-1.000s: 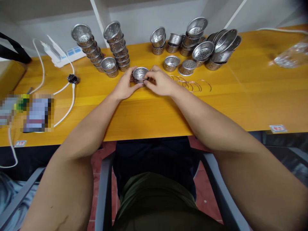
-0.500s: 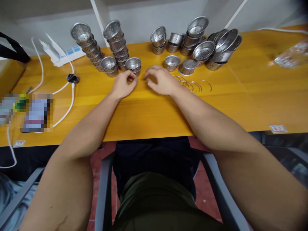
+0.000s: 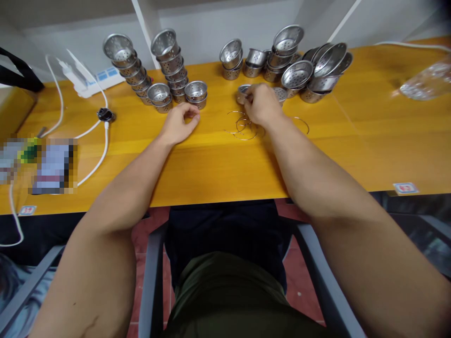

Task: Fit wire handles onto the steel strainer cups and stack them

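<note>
My right hand reaches over a small perforated metal cup, its fingers closed at the cup's rim and covering much of it. Behind that hand an upturned perforated cup is partly hidden. Thin curved wires lie loose on the table just below the right hand. My left hand rests on the table with thumb and fingers apart, nothing between them. Close above it stands a short stack of two perforated cups.
Tall leaning stacks of perforated cups stand at the back left. More cups and larger bowls crowd the back right. A power strip, white cables, a blurred phone and a clear plastic bag lie at the sides.
My right hand has moved right, from beside my left hand to the single perforated cup. More of the loose wires are now uncovered. My left hand has hardly moved.
</note>
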A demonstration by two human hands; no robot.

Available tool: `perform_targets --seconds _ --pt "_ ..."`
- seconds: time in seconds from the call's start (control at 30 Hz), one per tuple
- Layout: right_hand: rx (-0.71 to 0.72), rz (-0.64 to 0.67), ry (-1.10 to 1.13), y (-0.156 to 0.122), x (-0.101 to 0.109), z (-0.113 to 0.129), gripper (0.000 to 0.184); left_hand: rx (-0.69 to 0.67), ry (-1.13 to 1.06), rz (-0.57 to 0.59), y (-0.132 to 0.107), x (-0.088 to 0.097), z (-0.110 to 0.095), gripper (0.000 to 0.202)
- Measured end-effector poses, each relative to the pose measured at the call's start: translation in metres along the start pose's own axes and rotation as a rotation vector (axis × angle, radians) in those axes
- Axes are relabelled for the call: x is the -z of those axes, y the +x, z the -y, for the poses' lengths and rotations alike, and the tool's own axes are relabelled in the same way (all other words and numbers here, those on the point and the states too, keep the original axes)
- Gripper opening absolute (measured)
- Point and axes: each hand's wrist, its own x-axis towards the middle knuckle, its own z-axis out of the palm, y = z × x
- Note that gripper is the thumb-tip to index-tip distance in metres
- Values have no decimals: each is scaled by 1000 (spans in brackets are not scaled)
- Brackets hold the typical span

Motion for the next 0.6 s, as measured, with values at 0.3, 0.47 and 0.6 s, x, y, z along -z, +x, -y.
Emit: perform_targets --seconds 0.3,0.47,0.6 --pt "364 103 188 -23 -13 75 30 -127 -141 83 1 -4 10 117" --pt "435 162 325 -32 -32 89 36 -208 -100 120 3 -5 20 121" --pt "325 214 531 -34 -36 91 52 -264 -117 144 5 -7 15 112"
